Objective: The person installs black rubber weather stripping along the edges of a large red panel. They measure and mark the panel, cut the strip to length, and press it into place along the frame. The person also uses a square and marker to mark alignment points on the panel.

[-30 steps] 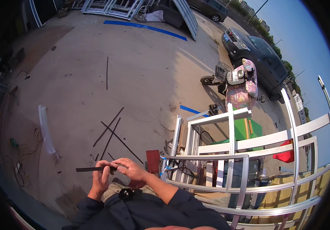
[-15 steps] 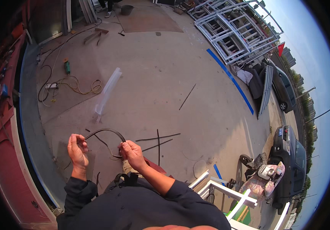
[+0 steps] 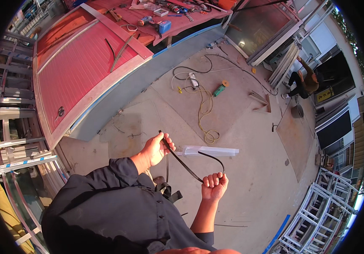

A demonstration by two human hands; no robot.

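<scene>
A thin black flexible strip (image 3: pixel 183 164), like a rubber seal, runs fairly straight and slanting between my two hands. My left hand (image 3: pixel 153 151) is closed on it near one end, with a short tip poking out past the fingers. My right hand (image 3: pixel 214 186) is wrapped in a fist around it farther along. Beyond that fist the loose part of the strip curls up and back to the left. Under it on the ground lies a pale translucent length of plastic (image 3: pixel 228 151).
A red-topped workbench (image 3: pixel 78 78) with tools stands at the left, scissors (image 3: pixel 60 111) on it. A green power tool (image 3: pixel 221 88) and yellow cable (image 3: pixel 202 114) lie on the ground. Another person (image 3: pixel 306 82) is near a bucket (image 3: pixel 297 111). Metal frames (image 3: pixel 328 207) stand at lower right.
My view has swung left, bringing the workbench into sight. My hands have moved apart diagonally, and the strip, arched between them before, now runs straighter with a curled loose end.
</scene>
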